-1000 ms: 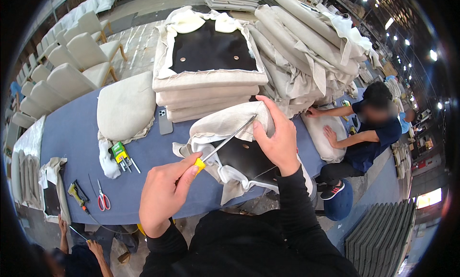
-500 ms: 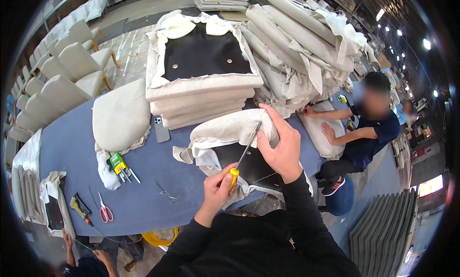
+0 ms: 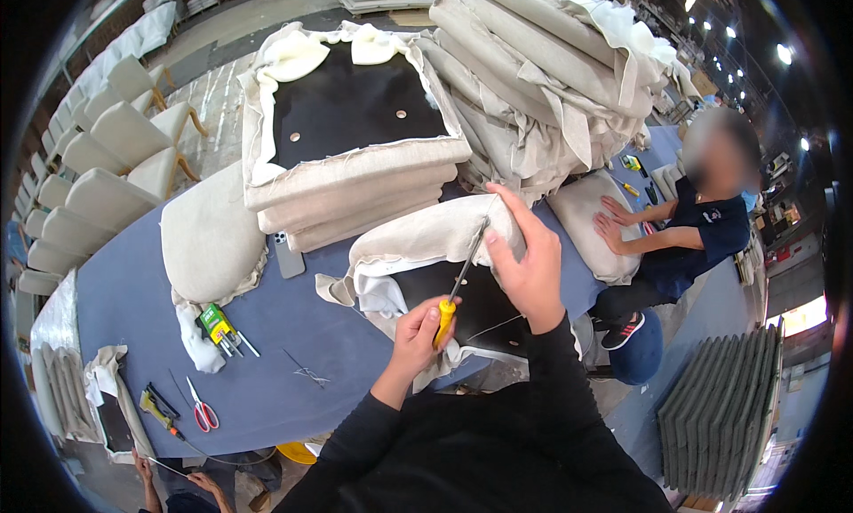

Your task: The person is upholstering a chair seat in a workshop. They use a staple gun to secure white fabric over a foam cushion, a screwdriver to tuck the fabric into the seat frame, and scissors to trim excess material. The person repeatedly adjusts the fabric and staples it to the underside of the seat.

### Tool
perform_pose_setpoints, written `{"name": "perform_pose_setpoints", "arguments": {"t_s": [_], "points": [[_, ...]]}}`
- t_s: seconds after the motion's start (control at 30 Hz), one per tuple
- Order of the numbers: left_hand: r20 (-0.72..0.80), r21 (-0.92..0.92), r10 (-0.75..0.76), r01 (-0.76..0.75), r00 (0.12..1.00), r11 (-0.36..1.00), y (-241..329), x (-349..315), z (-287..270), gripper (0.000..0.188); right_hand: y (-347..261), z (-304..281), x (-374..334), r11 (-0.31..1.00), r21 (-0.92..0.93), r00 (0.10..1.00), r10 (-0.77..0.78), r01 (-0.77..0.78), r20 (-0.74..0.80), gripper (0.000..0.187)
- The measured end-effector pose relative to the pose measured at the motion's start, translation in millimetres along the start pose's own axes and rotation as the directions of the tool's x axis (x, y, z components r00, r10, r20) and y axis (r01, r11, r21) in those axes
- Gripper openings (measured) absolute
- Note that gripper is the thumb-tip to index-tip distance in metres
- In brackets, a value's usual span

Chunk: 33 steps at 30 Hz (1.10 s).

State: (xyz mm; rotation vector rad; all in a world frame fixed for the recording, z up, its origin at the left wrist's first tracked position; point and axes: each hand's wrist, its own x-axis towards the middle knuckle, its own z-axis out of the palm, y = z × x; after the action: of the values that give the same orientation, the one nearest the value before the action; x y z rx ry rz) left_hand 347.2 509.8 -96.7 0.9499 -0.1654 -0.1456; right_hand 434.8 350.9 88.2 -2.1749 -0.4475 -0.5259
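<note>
My left hand (image 3: 419,331) is closed round the handle of a yellow-handled screwdriver (image 3: 446,318). Its thin metal shaft slants up and to the right, with the tip against the beige fabric near my right thumb. My right hand (image 3: 530,262) grips the right end of a beige upholstered chair seat (image 3: 418,229), fingers over the far edge and thumb on the near side. This seat stands tilted on the table, its black underside (image 3: 435,291) toward me. White lining and loose fabric edges hang around that underside. Whether the tip pierces the fabric, I cannot tell.
Stacked beige seats (image 3: 355,189) and a fabric heap (image 3: 542,78) stand beyond on the blue table (image 3: 267,322). Leftward lie another seat (image 3: 213,238), a phone (image 3: 289,257), a green box (image 3: 216,322), scissors (image 3: 204,411) and a staple gun (image 3: 158,408). A co-worker (image 3: 702,220) sits at right.
My left hand and the screwdriver have shifted slightly right and up; my right hand keeps its grip. The co-worker's hands have come together on their seat. The whole view has shifted slightly.
</note>
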Motion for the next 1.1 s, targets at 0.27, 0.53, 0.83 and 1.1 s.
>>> {"name": "perform_pose_setpoints", "arguments": {"t_s": [0.27,0.53,0.83,1.1], "points": [[-0.211,0.318,0.092,-0.021,0.973,0.948,26.3,-5.9,26.0,0.04,15.0,-0.1,6.5,0.996,0.058,0.997,0.075,-0.074,-0.015,0.046],[-0.213,0.218,0.039,0.009,0.976,0.976,29.8,-19.6,41.3,0.043,13.4,-1.2,1.9,0.993,0.042,0.994,0.113,-0.113,0.004,0.047],[-0.221,0.601,0.437,-0.231,0.872,0.765,13.8,-20.2,32.3,0.021,2.8,1.4,-6.3,0.999,-0.009,0.998,0.03,-0.031,-0.049,0.047],[-0.174,-0.233,0.024,-0.065,0.984,0.97,-0.2,-33.4,39.5,0.031,-8.5,4.7,-13.9,1.0,-0.006,0.998,-0.012,0.012,-0.069,0.047]]}}
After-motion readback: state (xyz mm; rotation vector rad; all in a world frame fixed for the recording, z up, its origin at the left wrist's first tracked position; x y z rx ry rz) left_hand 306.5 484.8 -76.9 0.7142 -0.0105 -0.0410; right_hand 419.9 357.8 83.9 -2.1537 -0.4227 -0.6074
